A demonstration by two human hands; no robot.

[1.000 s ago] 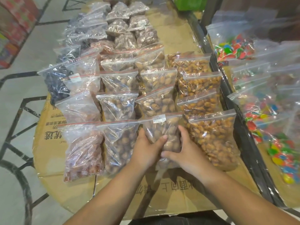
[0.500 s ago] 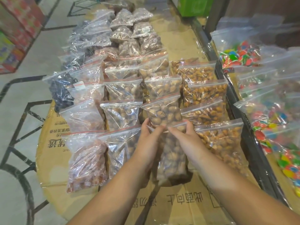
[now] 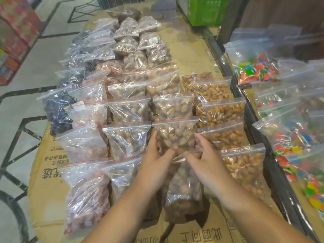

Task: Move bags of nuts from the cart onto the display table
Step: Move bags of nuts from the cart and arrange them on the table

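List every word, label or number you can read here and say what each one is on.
"此面向上": upside down, on the cardboard sheet, near edge.
"优选": large print on its left side, partly covered, so uncertain.
Small print lines beside that: too small to read.
White sticker on a bag: blurred.
Green box and red boxes: print unreadable.

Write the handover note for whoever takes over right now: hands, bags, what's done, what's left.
Left hand: open, thumb touching the top edge of the front nut bag.
Right hand: pinches that same edge.
The bag lies on the display table, nearest in its column, top against the bag behind.
Done: bag set down among filled rows.
Left: let go; the cart is out of view, so remaining bags unknown.
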